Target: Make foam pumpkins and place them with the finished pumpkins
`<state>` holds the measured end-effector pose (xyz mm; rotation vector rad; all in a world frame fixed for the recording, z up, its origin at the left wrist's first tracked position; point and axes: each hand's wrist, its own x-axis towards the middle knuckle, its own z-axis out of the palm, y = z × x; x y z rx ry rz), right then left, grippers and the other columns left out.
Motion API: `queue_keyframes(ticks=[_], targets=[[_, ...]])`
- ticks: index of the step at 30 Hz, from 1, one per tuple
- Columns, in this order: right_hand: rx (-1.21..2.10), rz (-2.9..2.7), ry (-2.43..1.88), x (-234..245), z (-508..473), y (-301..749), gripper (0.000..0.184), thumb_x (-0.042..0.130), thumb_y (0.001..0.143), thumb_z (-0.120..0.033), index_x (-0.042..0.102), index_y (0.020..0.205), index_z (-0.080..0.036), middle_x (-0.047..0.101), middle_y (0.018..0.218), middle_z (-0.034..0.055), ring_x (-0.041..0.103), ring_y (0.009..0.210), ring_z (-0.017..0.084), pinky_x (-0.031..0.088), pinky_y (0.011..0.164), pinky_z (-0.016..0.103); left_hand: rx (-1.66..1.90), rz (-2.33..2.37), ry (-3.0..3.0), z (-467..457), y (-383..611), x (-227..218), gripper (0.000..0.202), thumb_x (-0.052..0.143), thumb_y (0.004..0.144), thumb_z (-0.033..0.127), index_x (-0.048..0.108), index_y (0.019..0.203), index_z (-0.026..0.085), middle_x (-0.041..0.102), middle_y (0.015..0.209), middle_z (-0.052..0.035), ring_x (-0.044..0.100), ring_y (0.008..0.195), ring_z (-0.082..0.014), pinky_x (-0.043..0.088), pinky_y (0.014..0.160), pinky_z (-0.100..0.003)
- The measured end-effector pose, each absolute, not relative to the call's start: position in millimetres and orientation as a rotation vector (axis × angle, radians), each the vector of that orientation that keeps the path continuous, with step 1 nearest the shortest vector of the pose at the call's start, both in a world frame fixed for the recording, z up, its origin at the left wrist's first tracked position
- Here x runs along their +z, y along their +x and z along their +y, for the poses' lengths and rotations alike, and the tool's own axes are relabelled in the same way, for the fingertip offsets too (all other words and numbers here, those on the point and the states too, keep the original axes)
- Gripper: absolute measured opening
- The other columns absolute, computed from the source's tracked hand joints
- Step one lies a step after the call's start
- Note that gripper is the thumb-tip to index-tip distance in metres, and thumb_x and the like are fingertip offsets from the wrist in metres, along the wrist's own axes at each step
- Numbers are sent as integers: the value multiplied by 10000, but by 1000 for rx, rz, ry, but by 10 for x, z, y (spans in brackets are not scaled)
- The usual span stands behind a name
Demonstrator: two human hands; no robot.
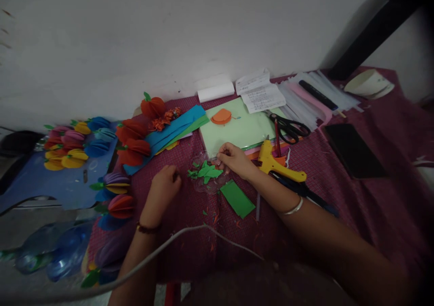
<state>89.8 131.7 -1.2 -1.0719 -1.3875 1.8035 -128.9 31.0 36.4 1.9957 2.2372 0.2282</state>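
Note:
My left hand [165, 185] rests on the maroon cloth [383, 206] with its fingers curled in; what they hold, if anything, is hidden. My right hand [233, 157] is closed in a pinch at the edge of a pile of small green paper leaf cutouts [205, 171], which lie on a clear plastic piece. A green paper rectangle [237, 198] lies just in front of the right wrist. A yellow glue gun [276, 163] sits to the right of that hand.
Light green sheets [247, 129] with an orange paper half-circle [221, 116], scissors [288, 127], a black phone [352, 150], glue sticks [318, 93] and notes [259, 93] lie behind. Coloured paper fruits [77, 143] and blue strips [172, 132] fill the left. A cable [176, 238] crosses in front.

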Motion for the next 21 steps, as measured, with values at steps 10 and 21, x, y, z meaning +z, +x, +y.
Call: queue_keyframes(ticks=[10, 21], targets=[[1790, -1397, -1074, -23, 1330, 893, 115, 526, 827, -161, 429, 779, -200, 621, 577, -42, 562, 434, 93, 420, 331, 158, 633, 1907, 1852, 689, -1052, 604, 170, 536, 736, 224, 657, 836, 158, 652, 758, -26, 585, 691, -155, 435, 656, -269], [1853, -1257, -1085, -3, 1335, 896, 122, 543, 814, -173, 436, 763, -202, 610, 560, -53, 568, 423, 88, 409, 325, 144, 933, 2017, 1356, 361, -1256, 485, 209, 566, 777, 373, 585, 804, 167, 595, 681, 9, 546, 602, -123, 419, 569, -239]])
